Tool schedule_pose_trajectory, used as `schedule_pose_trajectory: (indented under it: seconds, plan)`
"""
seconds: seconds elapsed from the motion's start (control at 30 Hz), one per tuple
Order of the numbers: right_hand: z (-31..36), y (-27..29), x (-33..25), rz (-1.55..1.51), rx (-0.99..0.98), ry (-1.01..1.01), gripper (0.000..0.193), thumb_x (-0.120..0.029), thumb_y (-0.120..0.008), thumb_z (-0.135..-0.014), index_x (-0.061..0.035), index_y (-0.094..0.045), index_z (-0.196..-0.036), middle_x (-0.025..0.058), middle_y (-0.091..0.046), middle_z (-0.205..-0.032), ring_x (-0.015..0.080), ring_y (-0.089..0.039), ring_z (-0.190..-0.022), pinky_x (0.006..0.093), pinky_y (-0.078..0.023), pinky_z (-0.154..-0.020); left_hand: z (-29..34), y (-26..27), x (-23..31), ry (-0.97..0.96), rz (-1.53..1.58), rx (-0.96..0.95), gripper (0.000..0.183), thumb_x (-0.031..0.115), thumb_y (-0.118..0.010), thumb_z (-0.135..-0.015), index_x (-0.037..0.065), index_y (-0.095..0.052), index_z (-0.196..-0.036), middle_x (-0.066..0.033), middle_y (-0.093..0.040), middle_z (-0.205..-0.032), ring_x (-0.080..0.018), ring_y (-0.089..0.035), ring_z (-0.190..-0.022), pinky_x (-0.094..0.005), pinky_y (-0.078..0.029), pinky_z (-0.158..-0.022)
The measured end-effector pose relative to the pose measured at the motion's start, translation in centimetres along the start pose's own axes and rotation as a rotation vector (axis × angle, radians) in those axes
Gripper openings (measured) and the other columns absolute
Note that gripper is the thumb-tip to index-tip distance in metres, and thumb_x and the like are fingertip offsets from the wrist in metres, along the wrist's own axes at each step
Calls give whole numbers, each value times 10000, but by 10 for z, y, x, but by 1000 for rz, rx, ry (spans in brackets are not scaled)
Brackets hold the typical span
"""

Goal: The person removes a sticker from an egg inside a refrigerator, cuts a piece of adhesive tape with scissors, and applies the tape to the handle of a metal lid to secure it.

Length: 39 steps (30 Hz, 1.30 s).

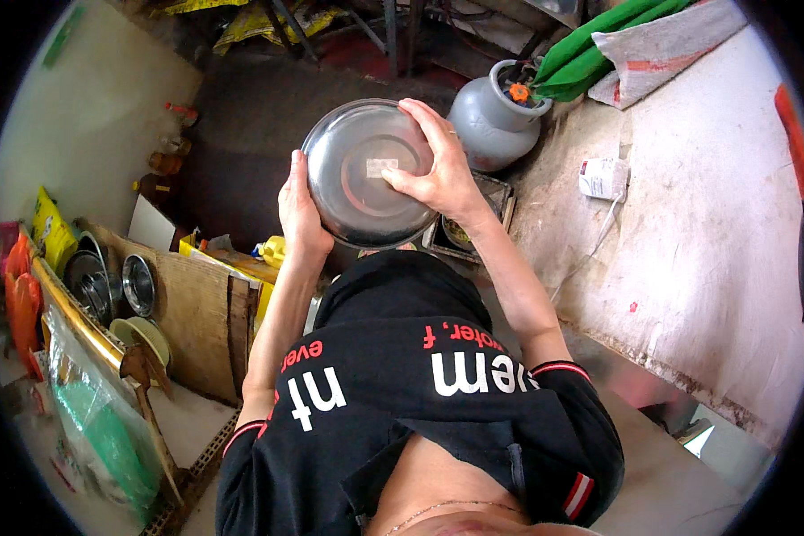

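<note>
Between my two hands is a round, shiny metal bowl (357, 201), its underside apparently toward me, with a small pale label near the middle. My left hand (302, 210) presses along the bowl's left rim, and its fingers pass out of sight behind. On the other side, my right hand (438, 165) grips the rim with its fingers over the upper right edge. The right thumb lies across the bowl's face beside the label. Whatever is on the bowl's far side is hidden.
A grey gas cylinder (496, 116) stands beyond my right hand. At the right, a worn pale tabletop (688, 259) carries a white corded device (604, 178) and cloths (665, 49). Metal bowls (138, 284) sit behind a wooden board (192, 308) at the left. Bottles (165, 163) line the wall.
</note>
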State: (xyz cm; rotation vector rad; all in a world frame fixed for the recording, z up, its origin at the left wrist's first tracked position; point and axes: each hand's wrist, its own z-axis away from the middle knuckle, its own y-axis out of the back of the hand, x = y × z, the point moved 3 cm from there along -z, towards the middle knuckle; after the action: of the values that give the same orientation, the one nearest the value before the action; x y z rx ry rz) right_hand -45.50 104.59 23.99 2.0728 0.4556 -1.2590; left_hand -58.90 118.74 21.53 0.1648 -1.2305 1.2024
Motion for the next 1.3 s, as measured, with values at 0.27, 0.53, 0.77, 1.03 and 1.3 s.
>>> schedule_pose_trajectory:
  seconds: [0.27, 0.53, 0.77, 1.03, 1.3]
  plan:
    - [5, -21, -6, 61, 14, -38, 817, -193, -747, -598, -34, -406, -1323, 154, -425, -1348, 306, -390, -1256, 391, -317, -1061, 1, 15, 11, 29, -41, -10, 381, 388, -480, -965, 31, -611, -977, -64, -652, -890, -123, -611, -774, -278, -503, -685]
    - [7, -34, 2, 7, 2, -96, 846, -260, -790, -590, -59, -404, -1316, 167, -421, -1336, 329, -401, -1239, 409, -318, -1056, -7, 29, 12, -11, -139, -1, 351, 395, -485, -960, 76, -597, -865, 16, -566, -645, -61, -419, -431, -225, -274, -355]
    - [7, -45, 10, -105, -5, -213, 899, -284, -821, -584, -65, -374, -1333, 178, -442, -1298, 330, -415, -1221, 424, -348, -1030, -12, 38, 13, 7, -182, -61, 366, 372, -475, -970, 35, -606, -1026, -59, -656, -931, -120, -621, -815, -274, -513, -713]
    - [0, -49, 6, -142, -7, -255, 897, -274, -827, -601, -77, -367, -1345, 177, -425, -1311, 321, -409, -1232, 423, -342, -1042, -14, 34, 16, -19, -188, -62, 350, 366, -476, -971, 42, -607, -990, -42, -634, -857, -102, -578, -714, -248, -465, -624]
    - [-3, -46, 16, -217, 29, -262, 853, -256, -831, -611, -86, -403, -1329, 161, -443, -1279, 286, -420, -1209, 406, -351, -1031, -14, 30, 14, -32, -242, -59, 339, 360, -474, -973, 52, -616, -956, -21, -651, -808, -70, -582, -628, -208, -452, -515]
